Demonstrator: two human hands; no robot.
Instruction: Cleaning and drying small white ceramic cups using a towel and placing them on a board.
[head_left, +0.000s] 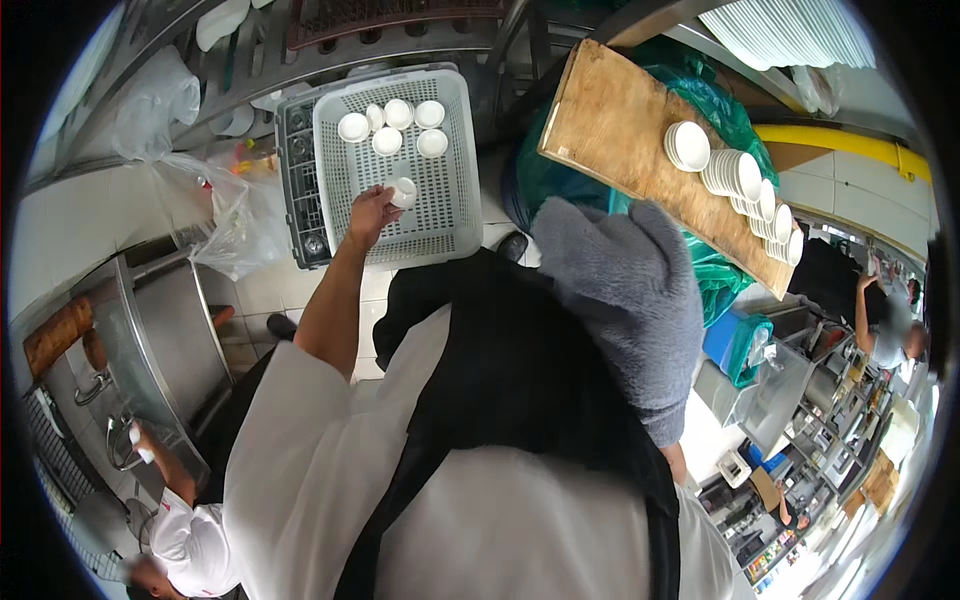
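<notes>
My left hand (373, 214) holds a small white dish (403, 193) between thumb and fingers, above the floor of a light grey slotted plastic basket (472, 172). Several small white dishes (387, 141) lie in the basket's far half. A fluffy grey cloth (619, 277) covers my right hand and most of the forearm, so its fingers are hidden; only a bit of bare arm shows below the cloth. Just beyond the cloth, a wooden board (615, 112) bears several stacks of small white dishes (739, 176) towards its right side.
Under the basket is a dark grey rack (300, 180) with glasses. Green plastic bags (716, 262) hang around the board. A clear plastic bag (236, 210) hangs left of the rack. At lower left, another person (195, 532) is by a steel sink (161, 337). Other people are far right.
</notes>
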